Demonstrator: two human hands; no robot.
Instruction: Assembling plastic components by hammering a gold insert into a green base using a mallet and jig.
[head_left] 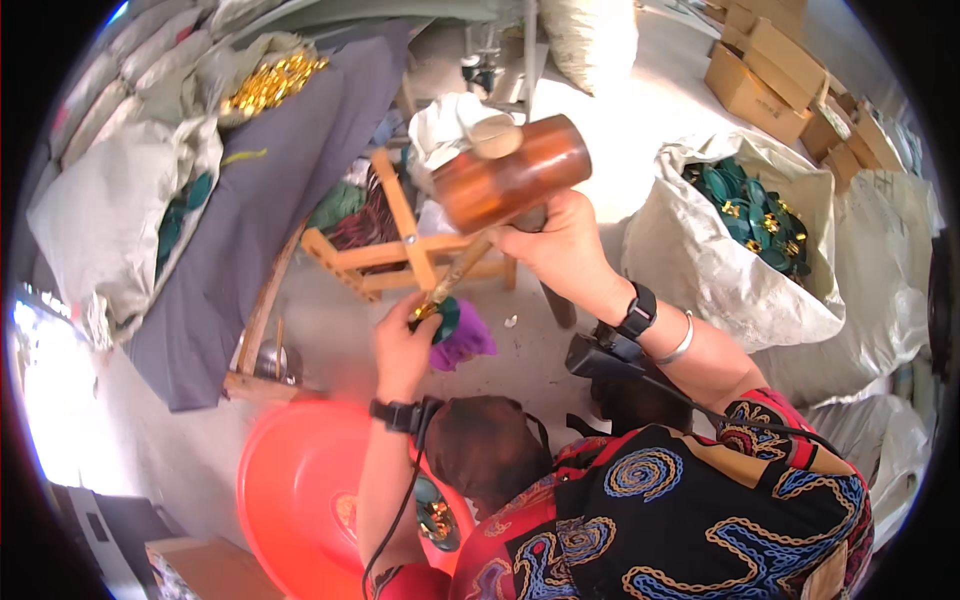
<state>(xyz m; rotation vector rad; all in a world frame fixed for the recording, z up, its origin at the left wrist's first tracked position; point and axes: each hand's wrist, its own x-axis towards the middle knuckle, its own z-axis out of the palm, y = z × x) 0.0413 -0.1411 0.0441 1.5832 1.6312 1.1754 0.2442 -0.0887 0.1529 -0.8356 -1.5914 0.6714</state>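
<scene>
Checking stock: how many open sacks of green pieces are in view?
2: one white sack right of the raised mallet, one sack at far left beside the grey cloth. Others may be hidden.

A red plastic basin (pixel 290 490) sits at seven o'clock. A white sack of green discs (pixel 745 215) lies at two o'clock, cardboard boxes (pixel 770 75) beyond it, gold pieces (pixel 272 82) at eleven o'clock.

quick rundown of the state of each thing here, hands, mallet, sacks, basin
right hand: shut on the wooden mallet, raised
left hand: fingers shut on a small green and gold piece over purple cloth
white sack: open, full of green pieces
red basin: open, a few green and gold pieces inside
cardboard boxes: shut, stacked
</scene>
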